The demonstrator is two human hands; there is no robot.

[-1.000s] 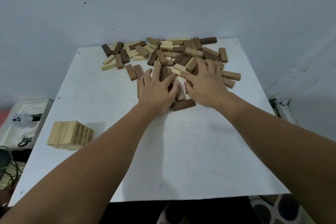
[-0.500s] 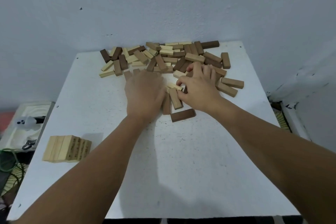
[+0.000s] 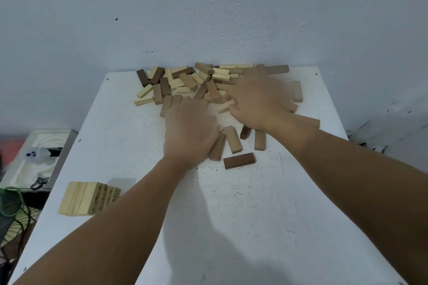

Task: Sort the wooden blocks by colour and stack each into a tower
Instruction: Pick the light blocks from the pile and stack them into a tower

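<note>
White table (image 3: 231,227), block pile (image 3: 196,83) — under both hands' blurred fingers (image 3: 183,109)

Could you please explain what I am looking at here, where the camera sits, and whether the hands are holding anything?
There is no machine here: a person works with two bare hands, and one wide-angle camera worn on their head looks forward and down, so both forearms reach in from the bottom of the picture.

On the white table lies a loose pile of wooden blocks in pale, mid-brown and dark brown, pushed up near the wall. At the near left edge stands a small stack of pale blocks, apparently already sorted.

The left hand lies over some mid-brown blocks, and a dark block lies alone just in front of it. The right hand reaches into the pile with a pale block at its fingers. Both hands are blurred, so I cannot tell what they actually grip.
</note>
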